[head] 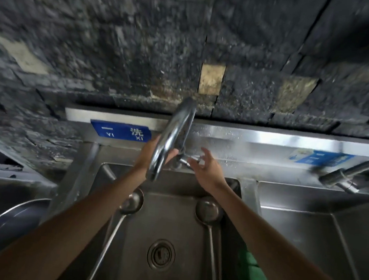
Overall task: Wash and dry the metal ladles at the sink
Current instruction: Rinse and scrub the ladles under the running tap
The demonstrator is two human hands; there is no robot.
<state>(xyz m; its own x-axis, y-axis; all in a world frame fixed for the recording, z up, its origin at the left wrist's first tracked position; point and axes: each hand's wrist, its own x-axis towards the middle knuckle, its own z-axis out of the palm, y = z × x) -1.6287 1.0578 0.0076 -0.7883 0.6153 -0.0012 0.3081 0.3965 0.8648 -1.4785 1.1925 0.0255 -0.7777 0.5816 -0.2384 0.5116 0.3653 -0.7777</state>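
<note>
Two metal ladles lie in the steel sink basin (173,216) with their bowls toward the back wall. The left ladle (130,202) is partly under my left forearm, and the right ladle (209,210) is beside my right forearm. My left hand (147,152) is wrapped around the curved faucet spout (170,136), which hides most of its fingers. My right hand (205,168) holds nothing, and its spread fingertips are at the tap lever (188,160) at the faucet base. No water stream shows.
A green cloth (254,275) lies in the basin's right front corner, and the drain (161,254) sits in the middle. A second basin (304,226) with its own tap (350,175) is on the right. A large steel bowl (7,225) stands at the left. A dark stone wall rises behind.
</note>
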